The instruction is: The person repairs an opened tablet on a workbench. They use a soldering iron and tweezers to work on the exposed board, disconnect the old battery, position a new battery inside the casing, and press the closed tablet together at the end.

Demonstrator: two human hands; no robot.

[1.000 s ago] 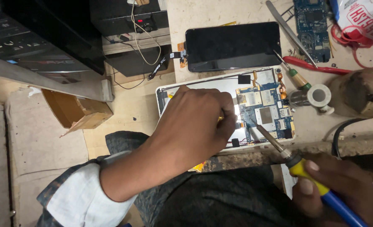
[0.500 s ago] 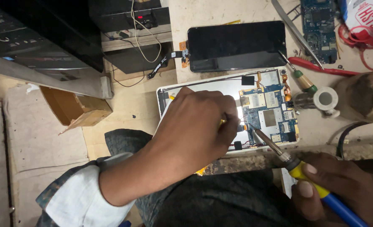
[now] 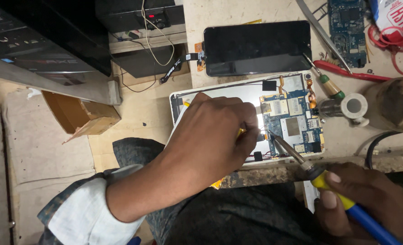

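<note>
I have my left hand [image 3: 215,136] curled down over the opened tablet [image 3: 256,118] on the desk [image 3: 237,13], fingers pinched shut on something small and yellow at the board's edge; I cannot tell what it is. My right hand [image 3: 369,204] is wrapped tight round the yellow-and-blue handle of the soldering iron [image 3: 321,177], whose tip rests at the lower left corner of the blue circuit board [image 3: 292,124], just beside my left fingertips. The risk I see is that closeness: a slip of the iron could burn those fingers or bridge neighbouring pads. The detached black screen [image 3: 257,47] lies just above the tablet, and the red-handled tool [image 3: 351,71] and solder spool [image 3: 353,107] crowd the right side.
</note>
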